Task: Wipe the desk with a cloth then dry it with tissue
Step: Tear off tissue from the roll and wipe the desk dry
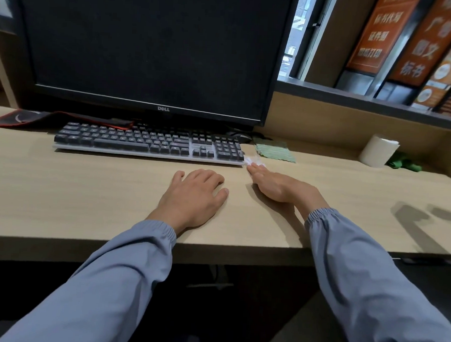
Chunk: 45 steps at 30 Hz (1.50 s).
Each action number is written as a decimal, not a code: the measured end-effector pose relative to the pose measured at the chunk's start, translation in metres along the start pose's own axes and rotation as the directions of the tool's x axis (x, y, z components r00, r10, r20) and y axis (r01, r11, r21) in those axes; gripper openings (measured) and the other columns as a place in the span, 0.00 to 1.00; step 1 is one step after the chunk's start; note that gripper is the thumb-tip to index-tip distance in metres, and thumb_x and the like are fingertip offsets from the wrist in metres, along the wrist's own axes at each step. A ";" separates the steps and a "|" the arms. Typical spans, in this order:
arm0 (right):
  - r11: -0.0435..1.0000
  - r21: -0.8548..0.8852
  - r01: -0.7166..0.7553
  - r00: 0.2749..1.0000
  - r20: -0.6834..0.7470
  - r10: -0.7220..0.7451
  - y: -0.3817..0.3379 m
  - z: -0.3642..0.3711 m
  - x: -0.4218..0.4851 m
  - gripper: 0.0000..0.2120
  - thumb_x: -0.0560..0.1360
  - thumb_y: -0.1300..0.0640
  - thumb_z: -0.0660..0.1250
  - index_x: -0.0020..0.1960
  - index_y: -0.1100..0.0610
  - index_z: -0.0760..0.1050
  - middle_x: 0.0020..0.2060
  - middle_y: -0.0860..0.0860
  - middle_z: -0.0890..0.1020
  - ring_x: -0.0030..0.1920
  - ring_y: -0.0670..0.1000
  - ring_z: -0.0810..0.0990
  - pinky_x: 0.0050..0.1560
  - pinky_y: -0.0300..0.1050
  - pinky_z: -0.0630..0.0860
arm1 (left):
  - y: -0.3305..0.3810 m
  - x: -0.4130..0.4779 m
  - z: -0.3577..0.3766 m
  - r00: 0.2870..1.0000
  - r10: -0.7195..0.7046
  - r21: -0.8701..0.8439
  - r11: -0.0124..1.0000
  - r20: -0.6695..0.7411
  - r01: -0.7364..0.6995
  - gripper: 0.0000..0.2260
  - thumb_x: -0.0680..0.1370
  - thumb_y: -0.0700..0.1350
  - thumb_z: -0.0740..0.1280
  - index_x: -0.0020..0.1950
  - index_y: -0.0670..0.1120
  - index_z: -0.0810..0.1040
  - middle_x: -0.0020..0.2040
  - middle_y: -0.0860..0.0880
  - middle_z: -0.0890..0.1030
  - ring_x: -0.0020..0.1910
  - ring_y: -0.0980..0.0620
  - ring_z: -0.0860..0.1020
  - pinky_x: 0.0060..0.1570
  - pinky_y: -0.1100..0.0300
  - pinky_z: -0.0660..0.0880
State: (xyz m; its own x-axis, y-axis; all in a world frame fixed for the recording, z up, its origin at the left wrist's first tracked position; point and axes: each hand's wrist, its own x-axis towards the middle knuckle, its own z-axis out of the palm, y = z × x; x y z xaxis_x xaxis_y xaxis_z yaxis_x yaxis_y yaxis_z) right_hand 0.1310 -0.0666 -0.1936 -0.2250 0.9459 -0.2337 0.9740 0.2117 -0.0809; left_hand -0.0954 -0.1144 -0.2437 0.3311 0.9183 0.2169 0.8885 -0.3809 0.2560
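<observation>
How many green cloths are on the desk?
2. A light green cloth lies flat by the keyboard's right end; a darker green cloth is bunched beside the tissue roll. Others may be hidden.

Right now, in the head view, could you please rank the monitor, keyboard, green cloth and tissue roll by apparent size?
1. monitor
2. keyboard
3. tissue roll and green cloth: too alike to rank; the cloth lies flat and is seen at a shallow angle.

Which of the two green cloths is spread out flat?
The cloth beside the keyboard lies flat; the other cloth sits bunched up by the paper roll.
</observation>
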 end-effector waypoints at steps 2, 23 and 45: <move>1.000 -0.019 0.002 1.000 0.003 -0.002 -0.004 0.001 -0.012 0.25 0.88 0.55 0.41 0.85 0.54 0.44 0.84 0.50 0.44 0.83 0.50 0.42 0.79 0.48 0.44 | 0.000 -0.001 0.000 1.000 0.004 0.006 1.000 0.006 -0.004 0.23 0.85 0.62 0.46 0.75 0.56 0.67 0.75 0.57 0.69 0.74 0.55 0.65 0.76 0.42 0.56; 0.995 0.091 -0.037 0.995 -0.087 0.045 -0.012 0.010 -0.013 0.28 0.87 0.48 0.45 0.85 0.53 0.46 0.84 0.49 0.48 0.83 0.47 0.45 0.80 0.49 0.46 | -0.002 0.000 0.002 1.000 0.017 0.018 1.000 -0.009 -0.017 0.23 0.85 0.61 0.47 0.76 0.56 0.67 0.77 0.57 0.68 0.76 0.55 0.64 0.76 0.42 0.56; 0.994 0.070 0.086 0.994 -0.075 -0.081 -0.027 0.057 -0.137 0.39 0.82 0.31 0.45 0.84 0.51 0.39 0.83 0.44 0.39 0.81 0.41 0.36 0.78 0.41 0.37 | 0.000 -0.001 -0.001 0.999 0.024 0.038 0.999 0.028 -0.025 0.23 0.85 0.61 0.47 0.76 0.55 0.67 0.78 0.55 0.67 0.77 0.54 0.63 0.75 0.42 0.56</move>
State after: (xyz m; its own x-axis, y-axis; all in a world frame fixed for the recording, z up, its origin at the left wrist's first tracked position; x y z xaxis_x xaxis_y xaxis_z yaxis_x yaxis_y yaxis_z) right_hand 0.1342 -0.2155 -0.2147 -0.3007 0.9413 -0.1534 0.9466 0.2750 -0.1681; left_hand -0.0955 -0.1153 -0.2429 0.3614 0.9115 0.1965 0.8912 -0.3996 0.2146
